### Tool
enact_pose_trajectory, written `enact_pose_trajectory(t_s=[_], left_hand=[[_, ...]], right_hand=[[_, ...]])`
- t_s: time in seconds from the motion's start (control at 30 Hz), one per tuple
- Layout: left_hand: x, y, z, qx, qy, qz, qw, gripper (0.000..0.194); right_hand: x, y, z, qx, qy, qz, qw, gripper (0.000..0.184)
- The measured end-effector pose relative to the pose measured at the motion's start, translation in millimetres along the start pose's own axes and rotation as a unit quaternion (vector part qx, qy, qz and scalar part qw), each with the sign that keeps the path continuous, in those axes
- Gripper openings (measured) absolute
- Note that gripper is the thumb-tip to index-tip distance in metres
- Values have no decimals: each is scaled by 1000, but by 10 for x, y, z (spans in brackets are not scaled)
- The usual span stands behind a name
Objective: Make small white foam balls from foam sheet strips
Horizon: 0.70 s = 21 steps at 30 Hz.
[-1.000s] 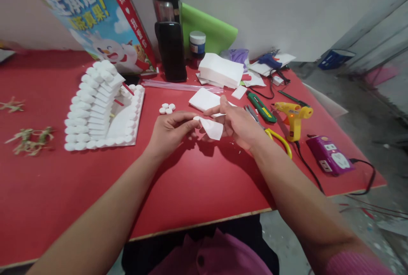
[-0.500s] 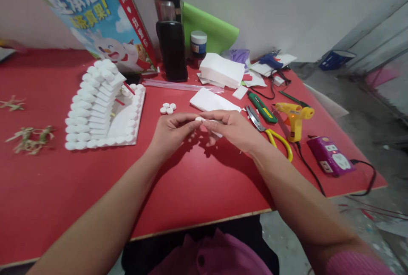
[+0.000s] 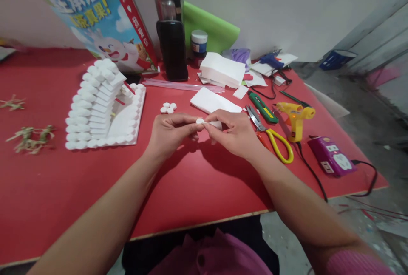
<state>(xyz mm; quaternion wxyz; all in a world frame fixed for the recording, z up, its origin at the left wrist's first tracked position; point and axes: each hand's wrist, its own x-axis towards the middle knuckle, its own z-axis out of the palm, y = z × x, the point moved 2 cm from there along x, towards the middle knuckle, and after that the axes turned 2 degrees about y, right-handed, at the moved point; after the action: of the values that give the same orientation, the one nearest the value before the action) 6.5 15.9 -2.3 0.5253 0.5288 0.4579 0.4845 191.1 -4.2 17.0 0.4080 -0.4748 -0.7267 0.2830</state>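
My left hand (image 3: 172,132) is closed, its thumb and forefinger pinching a small white paper roll (image 3: 199,121). From the other side my right hand (image 3: 234,132) grips the same roll between thumb and fingertips. A white paper strip (image 3: 217,125) shows under the right fingers; I cannot make out whether it joins the roll. Just beyond my left hand lie several finished white rolls (image 3: 168,108) in a cluster. Farther left stands a white model (image 3: 105,117) with steps, edged with similar rolls. Behind my hands lies folded white paper (image 3: 215,100).
To the right lie yellow-handled scissors (image 3: 277,143), a green utility knife (image 3: 263,107), a yellow glue gun (image 3: 296,115) and a purple power box (image 3: 331,156) with cables. A black phone (image 3: 172,49) stands upright at the back. Dried plant figures (image 3: 32,139) lie at left.
The small roll has turned so its round face shows more. My fingers have shifted around it, and the strip under the right fingers is more visible. Other things stay in place.
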Motion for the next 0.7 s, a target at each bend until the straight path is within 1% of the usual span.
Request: enact_pose_trajectory(t_s=[0.17,0.33,0.43,0.5,0.63,0.7], left_hand=[[20,-6,-12,-9,-34,-31,999,22],[10,-14,15,-31,-67,-61,995,27],[1,-29,17,-31,-61,-60,996,27],[-6,-37,22,-35,-52,-55,997,23],[-32,-48,46,-45,-26,-53,997,22],[-42,-53,54,-45,-19,-53,997,23]], right_hand=[[20,-7,-59,8,-36,-45,998,11],[31,-6,-81,17,-56,-59,997,12],[31,6,-72,29,-57,-41,997,12],[26,16,-64,37,-53,-34,997,12],[13,27,-58,4,-44,-61,997,14],[11,37,-55,-8,-48,-63,997,15]])
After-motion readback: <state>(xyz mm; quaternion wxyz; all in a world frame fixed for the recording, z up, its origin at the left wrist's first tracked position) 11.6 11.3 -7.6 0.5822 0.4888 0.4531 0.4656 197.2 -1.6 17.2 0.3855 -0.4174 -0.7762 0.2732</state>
